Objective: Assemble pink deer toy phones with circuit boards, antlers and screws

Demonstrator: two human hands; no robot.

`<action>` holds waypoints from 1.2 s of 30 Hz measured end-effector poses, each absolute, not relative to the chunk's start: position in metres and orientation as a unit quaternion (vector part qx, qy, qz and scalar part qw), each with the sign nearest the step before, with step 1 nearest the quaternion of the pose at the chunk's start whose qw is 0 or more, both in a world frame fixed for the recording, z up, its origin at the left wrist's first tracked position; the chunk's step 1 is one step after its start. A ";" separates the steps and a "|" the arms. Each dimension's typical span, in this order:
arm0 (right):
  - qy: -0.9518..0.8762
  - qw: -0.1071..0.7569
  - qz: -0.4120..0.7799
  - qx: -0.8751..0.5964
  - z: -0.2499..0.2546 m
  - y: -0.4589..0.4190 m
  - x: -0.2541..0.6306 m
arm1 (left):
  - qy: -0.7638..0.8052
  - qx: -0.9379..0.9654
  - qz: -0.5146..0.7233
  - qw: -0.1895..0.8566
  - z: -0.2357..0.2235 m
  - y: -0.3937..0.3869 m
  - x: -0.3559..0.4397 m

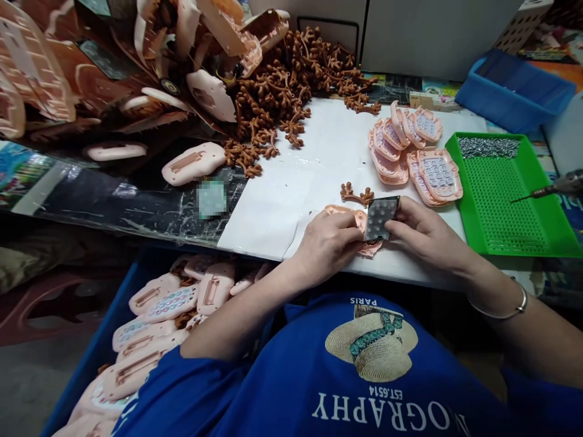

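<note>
My right hand pinches a small dark circuit board with rows of round dots, tilted upright. Under it on the white work surface lies a pink plastic shell half, partly covered by my hands. My left hand is closed at the shell, its fingertips by the board's left edge; exactly what they pinch is partly hidden. Just beyond the board lies a brown antler-shaped plastic piece.
Pink shells with keypads are stacked behind my right hand. A green tray holds screws, beside an electric screwdriver. Brown antler pieces form a heap at the back. A blue bin of pink toy phones stands lower left.
</note>
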State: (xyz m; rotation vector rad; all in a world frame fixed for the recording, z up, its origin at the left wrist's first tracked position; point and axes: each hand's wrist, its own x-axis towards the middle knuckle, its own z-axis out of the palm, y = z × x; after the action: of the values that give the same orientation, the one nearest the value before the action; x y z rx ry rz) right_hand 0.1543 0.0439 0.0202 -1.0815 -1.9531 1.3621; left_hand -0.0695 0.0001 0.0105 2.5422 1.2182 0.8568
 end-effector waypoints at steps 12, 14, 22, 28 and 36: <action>-0.700 0.249 0.571 -0.348 0.027 0.053 0.149 | 0.416 0.852 0.273 0.163 0.004 0.004 -0.074; -0.701 0.250 0.570 -0.347 0.027 0.052 0.149 | 0.416 0.851 0.273 0.164 0.005 0.005 -0.074; -0.693 0.248 0.574 -0.358 0.026 0.051 0.148 | 0.415 0.849 0.277 0.172 0.004 0.005 -0.074; -0.687 0.253 0.578 -0.361 0.025 0.051 0.147 | 0.416 0.850 0.266 0.181 0.006 0.005 -0.074; -0.665 0.260 0.609 -0.344 0.023 0.049 0.148 | 0.399 0.861 0.265 0.171 0.008 0.007 -0.075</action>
State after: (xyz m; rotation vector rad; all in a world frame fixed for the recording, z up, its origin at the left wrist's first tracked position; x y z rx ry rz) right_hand 0.1476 0.0495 0.0227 -0.9322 -1.8025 1.6505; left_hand -0.0749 0.0068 0.0076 2.4460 1.1323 0.7521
